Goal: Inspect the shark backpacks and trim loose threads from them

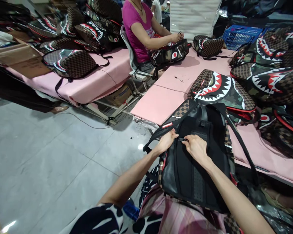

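A spotted sleeve (95, 219) is showing beside the backpack (169, 182); the left hand (167, 142) is pinching the back panel (186, 170), ideally taut, the right hand (197, 148) gripping a dark tool (182, 139).

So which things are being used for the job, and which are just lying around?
In use:
backpack, with the left hand on it
small dark thing in the right hand

Apparently just lying around:
pen-like thing on the right table
blue basket
cardboard box under the left table
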`<state>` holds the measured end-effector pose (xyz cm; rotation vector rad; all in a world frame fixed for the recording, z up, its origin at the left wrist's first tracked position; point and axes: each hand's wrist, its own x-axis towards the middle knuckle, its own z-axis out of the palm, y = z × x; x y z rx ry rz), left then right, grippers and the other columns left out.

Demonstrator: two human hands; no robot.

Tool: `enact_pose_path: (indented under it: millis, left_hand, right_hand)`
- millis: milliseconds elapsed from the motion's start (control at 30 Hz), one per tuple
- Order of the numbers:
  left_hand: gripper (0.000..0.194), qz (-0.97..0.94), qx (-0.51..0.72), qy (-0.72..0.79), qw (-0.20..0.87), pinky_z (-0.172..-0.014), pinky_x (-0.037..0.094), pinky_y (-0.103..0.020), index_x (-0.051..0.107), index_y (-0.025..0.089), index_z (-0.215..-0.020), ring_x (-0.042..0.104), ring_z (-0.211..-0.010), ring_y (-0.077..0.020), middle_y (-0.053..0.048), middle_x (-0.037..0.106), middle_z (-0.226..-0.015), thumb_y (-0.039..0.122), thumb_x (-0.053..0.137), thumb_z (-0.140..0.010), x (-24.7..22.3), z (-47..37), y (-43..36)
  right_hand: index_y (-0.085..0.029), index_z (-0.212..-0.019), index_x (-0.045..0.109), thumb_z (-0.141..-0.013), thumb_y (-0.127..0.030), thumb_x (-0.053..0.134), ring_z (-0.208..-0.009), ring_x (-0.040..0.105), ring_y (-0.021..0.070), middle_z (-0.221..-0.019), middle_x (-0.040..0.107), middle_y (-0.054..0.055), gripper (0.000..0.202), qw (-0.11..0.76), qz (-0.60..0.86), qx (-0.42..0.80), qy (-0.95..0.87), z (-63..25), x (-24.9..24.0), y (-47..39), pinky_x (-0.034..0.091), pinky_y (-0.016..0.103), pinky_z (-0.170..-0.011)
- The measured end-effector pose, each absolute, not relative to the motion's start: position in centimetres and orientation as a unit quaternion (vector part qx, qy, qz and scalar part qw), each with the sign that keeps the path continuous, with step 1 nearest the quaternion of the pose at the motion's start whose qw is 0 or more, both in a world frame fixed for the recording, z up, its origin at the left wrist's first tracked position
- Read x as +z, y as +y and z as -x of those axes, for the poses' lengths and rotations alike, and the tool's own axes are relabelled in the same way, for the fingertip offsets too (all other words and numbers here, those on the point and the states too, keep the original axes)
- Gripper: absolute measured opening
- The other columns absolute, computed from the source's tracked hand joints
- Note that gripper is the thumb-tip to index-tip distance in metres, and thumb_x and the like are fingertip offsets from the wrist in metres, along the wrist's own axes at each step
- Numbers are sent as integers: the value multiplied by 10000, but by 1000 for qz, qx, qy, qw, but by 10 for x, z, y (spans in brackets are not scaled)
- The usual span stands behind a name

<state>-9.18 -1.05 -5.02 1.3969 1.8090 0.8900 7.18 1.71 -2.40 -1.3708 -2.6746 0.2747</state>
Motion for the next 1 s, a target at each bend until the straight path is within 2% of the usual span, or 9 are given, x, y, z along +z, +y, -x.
enact_pose_path:
  millis: [200, 400, 533, 667, 733, 833, 867, 933, 1000]
  left_hand:
    - [143, -544, 346, 686, 337, -773, 411, -296, 437, 186, -674, 515, -743, -158, 6, 499, -740, 249, 485, -792, -56, 93, -8]
    - [161, -554, 346, 676, 341, -734, 418, -294, 450, 184, -673, 517, -706, -156, 4, 514, -730, 276, 442, -805, -61, 93, -7]
    - [289, -577, 335, 655, 354, -819, 427, -287, 506, 169, -581, 562, -783, -162, -31, 599, -812, 318, 434, -818, -41, 111, -13]
    - [582, -596, 330, 621, 387, -965, 379, -318, 572, 168, -508, 590, -949, -185, -63, 673, -976, 424, 233, -906, -16, 148, -35]
    - [577, -571, 354, 650, 356, -981, 382, -350, 637, 162, -631, 578, -1025, -207, -71, 643, -1116, 448, 221, -910, -14, 157, -48]
    - [352, -610, 340, 651, 298, -1011, 375, -366, 648, 162, -990, 520, -1150, -232, -85, 587, -1228, 418, 464, -833, -30, 150, -63]
    - [360, -640, 319, 635, 292, -1020, 371, -357, 622, 172, -1075, 500, -1179, -232, -80, 555, -1274, 380, 533, -794, -39, 146, -66]
    - [379, -660, 289, 636, 277, -1028, 368, -343, 604, 203, -1130, 483, -1204, -227, -55, 524, -1314, 296, 568, -764, -55, 140, -69]
    - [336, -620, 285, 687, 252, -1026, 371, -360, 622, 203, -1107, 508, -1179, -229, -53, 570, -1261, 235, 502, -796, -67, 144, -67]
  right_hand:
    - [-161, -846, 643, -897, -244, 423, -802, 564, 238, -820, 656, 112, 241, 20, 407, -2, -913, -59, -14, 12, 349, 324, -650]
    - [-165, -819, 656, -868, -211, 459, -805, 574, 237, -807, 667, 113, 209, 21, 400, 31, -916, -52, -8, 15, 358, 318, -643]
    - [-212, -900, 667, -853, -317, 509, -838, 602, 222, -882, 690, 70, 195, 104, 487, 115, -859, -77, -11, 22, 393, 300, -663]
    - [-214, -948, 653, -785, -450, 567, -833, 618, 207, -914, 690, 48, 299, 241, 547, 310, -739, -124, -27, 27, 436, 320, -733]
    - [-186, -927, 648, -720, -472, 622, -856, 615, 202, -924, 683, 58, 354, 314, 547, 401, -664, -143, -37, 24, 445, 329, -777]
    - [-161, -917, 649, -608, -459, 712, -809, 607, 188, -891, 678, 65, 434, 376, 561, 465, -572, -157, -50, 11, 458, 324, -751]
    - [-159, -896, 656, -591, -449, 723, -775, 601, 180, -856, 677, 58, 426, 381, 566, 476, -554, -159, -53, 5, 460, 315, -723]
    - [-159, -824, 673, -594, -436, 721, -717, 587, 164, -779, 668, 40, 364, 385, 566, 495, -536, -162, -56, -6, 455, 295, -675]
    - [-158, -763, 681, -619, -429, 707, -666, 566, 145, -727, 653, 26, 308, 388, 564, 502, -528, -169, -54, -15, 440, 272, -626]
